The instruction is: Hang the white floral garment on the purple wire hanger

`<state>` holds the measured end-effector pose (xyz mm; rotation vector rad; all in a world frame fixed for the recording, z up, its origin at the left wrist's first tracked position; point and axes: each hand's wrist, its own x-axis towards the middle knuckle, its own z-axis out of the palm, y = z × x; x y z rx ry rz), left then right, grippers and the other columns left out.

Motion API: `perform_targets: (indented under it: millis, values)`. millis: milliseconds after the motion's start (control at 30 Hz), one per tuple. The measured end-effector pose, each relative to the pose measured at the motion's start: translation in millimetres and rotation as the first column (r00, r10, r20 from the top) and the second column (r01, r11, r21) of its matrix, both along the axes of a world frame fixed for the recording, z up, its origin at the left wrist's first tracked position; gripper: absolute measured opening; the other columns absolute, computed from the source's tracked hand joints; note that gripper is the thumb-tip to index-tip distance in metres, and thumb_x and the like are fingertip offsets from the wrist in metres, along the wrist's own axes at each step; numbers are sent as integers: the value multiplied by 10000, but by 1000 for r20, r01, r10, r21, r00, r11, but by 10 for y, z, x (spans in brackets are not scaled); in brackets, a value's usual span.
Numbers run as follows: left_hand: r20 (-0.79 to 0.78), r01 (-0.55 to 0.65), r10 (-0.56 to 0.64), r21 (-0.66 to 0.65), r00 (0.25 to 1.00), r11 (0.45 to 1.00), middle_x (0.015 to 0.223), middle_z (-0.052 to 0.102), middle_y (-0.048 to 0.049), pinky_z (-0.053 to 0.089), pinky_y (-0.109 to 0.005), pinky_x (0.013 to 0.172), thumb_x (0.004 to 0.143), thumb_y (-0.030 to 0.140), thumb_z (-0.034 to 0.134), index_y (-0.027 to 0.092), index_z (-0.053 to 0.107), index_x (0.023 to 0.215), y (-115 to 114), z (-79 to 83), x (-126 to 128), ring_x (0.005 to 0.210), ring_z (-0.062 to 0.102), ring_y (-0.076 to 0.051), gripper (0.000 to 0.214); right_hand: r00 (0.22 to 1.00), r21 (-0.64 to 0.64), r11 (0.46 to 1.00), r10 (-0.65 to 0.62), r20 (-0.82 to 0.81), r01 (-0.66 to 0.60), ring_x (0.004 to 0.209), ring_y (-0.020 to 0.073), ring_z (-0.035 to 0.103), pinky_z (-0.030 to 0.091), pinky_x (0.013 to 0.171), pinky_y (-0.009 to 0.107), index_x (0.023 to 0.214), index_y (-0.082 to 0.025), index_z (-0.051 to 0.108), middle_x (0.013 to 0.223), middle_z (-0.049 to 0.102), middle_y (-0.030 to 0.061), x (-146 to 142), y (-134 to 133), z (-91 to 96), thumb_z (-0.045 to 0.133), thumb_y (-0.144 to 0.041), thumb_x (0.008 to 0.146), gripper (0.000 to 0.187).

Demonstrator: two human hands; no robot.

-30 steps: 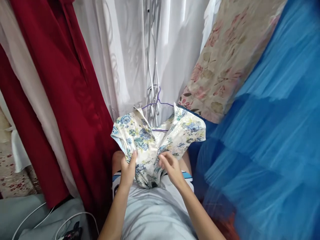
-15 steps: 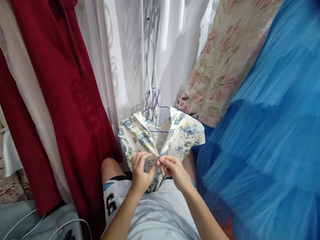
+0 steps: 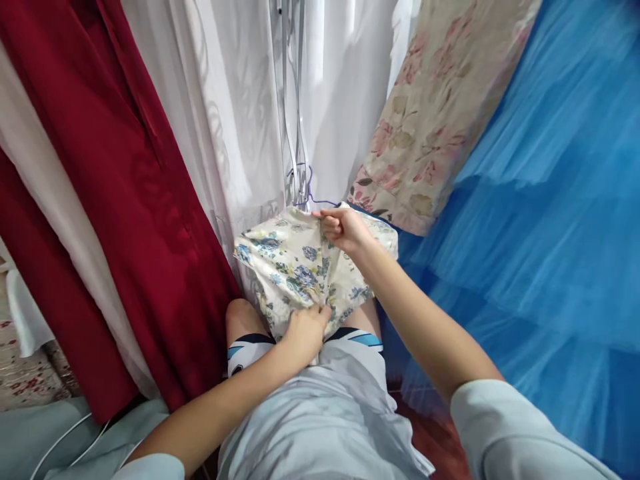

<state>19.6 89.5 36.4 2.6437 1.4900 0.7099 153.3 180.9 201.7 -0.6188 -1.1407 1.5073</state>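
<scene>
A small white garment with blue flowers (image 3: 290, 257) hangs on a purple wire hanger (image 3: 311, 195) over my knees. My right hand (image 3: 343, 229) is stretched forward and pinches the garment's top edge near the hanger's hook. My left hand (image 3: 305, 331) is closed on the lower front of the same garment, just above my lap. The front of the garment now lies closed and flat between the two hands.
A dark red dress (image 3: 125, 180) hangs at the left, sheer white curtains (image 3: 240, 113) behind. A floral beige fabric (image 3: 435, 107) and a big blue tulle skirt (image 3: 545, 220) fill the right. White cables (image 3: 60, 437) lie on a grey surface at the lower left.
The garment's open collar has been drawn together. My right hand rose from the middle front to the top edge by the hanger; my left hand slid down to the lower part.
</scene>
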Motion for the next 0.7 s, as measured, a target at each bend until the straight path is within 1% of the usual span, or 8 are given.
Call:
perform_targets:
  millis: [100, 167, 267, 300, 367, 467, 600, 700]
  values:
    - [163, 139, -134, -17, 977, 990, 820, 661, -69, 437, -327, 697, 812, 138, 572, 266, 666, 932, 126, 136, -125, 730, 617, -238, 199, 998, 50, 998, -44, 49, 42, 364, 58, 168, 100, 380, 227, 805, -104, 659, 395, 334, -94, -60, 17, 48, 597, -207, 715, 151]
    - [338, 152, -164, 61, 927, 986, 756, 643, -40, 414, -300, 666, 870, 262, 579, 272, 665, 920, 264, 426, -228, 681, 589, -213, 100, 989, 139, 985, -116, 93, 103, 361, 66, 216, 112, 388, 236, 802, -120, 668, 396, 382, -76, -98, -52, -41, 620, -268, 719, 176]
    - [638, 69, -206, 232, 742, 970, 694, 601, -7, 377, -254, 651, 913, 329, 550, 262, 640, 1135, 510, 990, -328, 628, 534, -182, 248, 965, 286, 942, -224, 137, 178, 373, 84, 307, 147, 401, 247, 739, -136, 671, 404, 428, -49, -119, -173, -185, 642, -310, 720, 178]
    - [672, 80, -244, 266, 699, 961, 692, 599, -3, 365, -243, 656, 906, 326, 567, 261, 643, 1159, 592, 1152, -338, 634, 528, -180, 271, 959, 325, 927, -246, 143, 190, 378, 89, 326, 161, 404, 251, 717, -141, 669, 408, 436, -44, -115, -198, -211, 647, -314, 721, 175]
    - [651, 129, -306, 306, 695, 943, 717, 622, -15, 342, -234, 668, 883, 292, 602, 246, 699, 1034, 735, 1385, -321, 675, 535, -186, 186, 951, 376, 904, -275, 141, 205, 378, 93, 336, 179, 408, 257, 681, -153, 661, 410, 443, -41, -101, -206, -235, 645, -323, 734, 180]
    - [597, 156, -325, 318, 733, 935, 705, 628, -33, 321, -231, 664, 858, 265, 638, 217, 695, 759, 872, 1532, -252, 686, 533, -192, 124, 934, 414, 876, -328, 141, 246, 367, 98, 334, 196, 414, 267, 618, -172, 635, 395, 438, -41, -109, -118, -277, 630, -327, 747, 202]
    - [633, 14, -286, 398, 719, 917, 674, 623, -16, 340, -221, 679, 926, 277, 551, 205, 683, 844, 1017, 1645, -339, 665, 551, -169, 171, 906, 415, 853, -401, 136, 316, 362, 107, 357, 220, 425, 276, 533, -184, 603, 375, 447, -35, -256, 3, -501, 614, -278, 733, 221]
    - [712, -162, -230, 436, 663, 885, 699, 630, -17, 359, -216, 695, 958, 289, 491, 180, 646, 831, 1210, 1719, -699, 686, 560, -155, 228, 923, 372, 879, -365, 124, 298, 369, 114, 371, 230, 426, 275, 494, -195, 567, 376, 452, -29, -390, -49, -727, 580, -274, 744, 263]
